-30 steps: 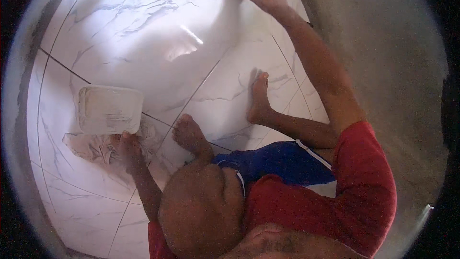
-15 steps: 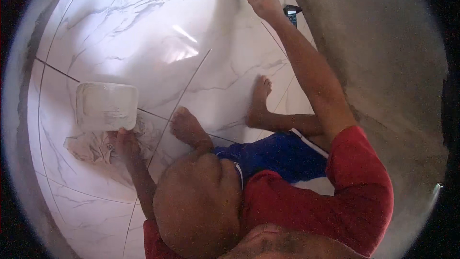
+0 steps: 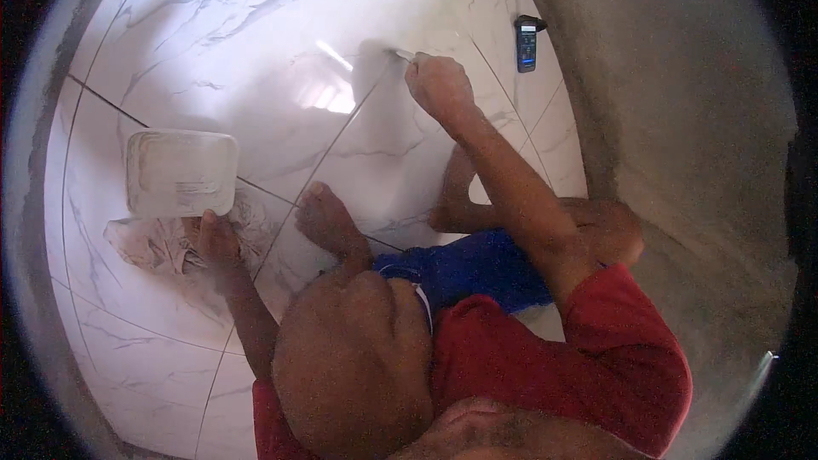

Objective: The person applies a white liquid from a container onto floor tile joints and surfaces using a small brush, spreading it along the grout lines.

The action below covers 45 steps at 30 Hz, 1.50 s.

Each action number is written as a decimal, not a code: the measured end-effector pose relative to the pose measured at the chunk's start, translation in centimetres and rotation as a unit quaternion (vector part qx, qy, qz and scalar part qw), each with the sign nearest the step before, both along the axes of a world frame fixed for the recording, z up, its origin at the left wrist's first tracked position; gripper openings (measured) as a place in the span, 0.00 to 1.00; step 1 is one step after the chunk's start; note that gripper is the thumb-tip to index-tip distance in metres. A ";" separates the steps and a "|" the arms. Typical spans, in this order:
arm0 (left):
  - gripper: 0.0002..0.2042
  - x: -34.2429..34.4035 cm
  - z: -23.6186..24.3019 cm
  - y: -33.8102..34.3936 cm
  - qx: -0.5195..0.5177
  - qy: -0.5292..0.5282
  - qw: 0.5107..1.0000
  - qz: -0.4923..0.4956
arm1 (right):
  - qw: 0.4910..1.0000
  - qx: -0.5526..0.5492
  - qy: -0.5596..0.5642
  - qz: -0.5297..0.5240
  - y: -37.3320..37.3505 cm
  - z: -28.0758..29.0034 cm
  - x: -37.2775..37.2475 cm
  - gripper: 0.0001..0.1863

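Note:
My left hand (image 3: pixel 218 243) grips the near rim of a translucent white plastic tub (image 3: pixel 136 175), thumb on the edge and fingers beneath. Pale smears coat the tub's inside. A crumpled, stained cloth (image 3: pixel 145 245) lies on the floor under and beside that hand. Farther out to the right, my right hand (image 3: pixel 441 87) is closed around a small thin tool (image 3: pixel 401 54). Only its pale tip shows past the fingers, so its kind is unclear. The tip is at the far end of a dark tile joint (image 3: pixel 345 126), on or just above the floor.
White marbled tiles (image 3: pixel 281 38) with dark joint lines cover the floor. A dark phone-like device (image 3: pixel 527 47) with a lit screen lies at the far right, near a rough grey wall (image 3: pixel 682 102). My bare foot (image 3: pixel 328 220) rests close to the joint.
My right hand has come nearer and to the left with the tool, toward the dark joint. My left hand still holds the tub. The device now shows in full.

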<state>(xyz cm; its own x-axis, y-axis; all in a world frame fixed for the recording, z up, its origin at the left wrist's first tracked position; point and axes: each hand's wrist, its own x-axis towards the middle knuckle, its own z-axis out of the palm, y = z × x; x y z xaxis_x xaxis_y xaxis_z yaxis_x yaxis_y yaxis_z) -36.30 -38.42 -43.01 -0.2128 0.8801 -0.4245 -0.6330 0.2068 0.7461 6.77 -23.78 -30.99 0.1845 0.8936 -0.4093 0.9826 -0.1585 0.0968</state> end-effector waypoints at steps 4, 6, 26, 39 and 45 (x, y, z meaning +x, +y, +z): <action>0.34 0.7 0.5 1.0 0.042 0.030 0.999 -0.010 | 0.996 0.083 -0.029 -0.009 1.2 0.7 2.6 0.18; 0.34 0.4 0.0 0.8 0.028 -0.001 0.999 -0.021 | 0.996 0.088 -0.031 -0.007 2.2 1.0 3.3 0.18; 0.34 1.3 0.8 1.3 0.072 -0.003 0.997 -0.013 | 0.999 -0.036 0.010 0.020 -3.5 -0.2 -4.5 0.13; 0.31 -0.4 -0.7 -0.3 -0.020 0.015 0.999 0.030 | 0.995 0.081 -0.036 -0.054 3.3 2.3 10.0 0.20; 0.32 -0.8 -1.2 -0.7 -0.003 -0.011 1.000 0.022 | 0.996 0.070 -0.034 -0.036 5.7 2.3 13.4 0.21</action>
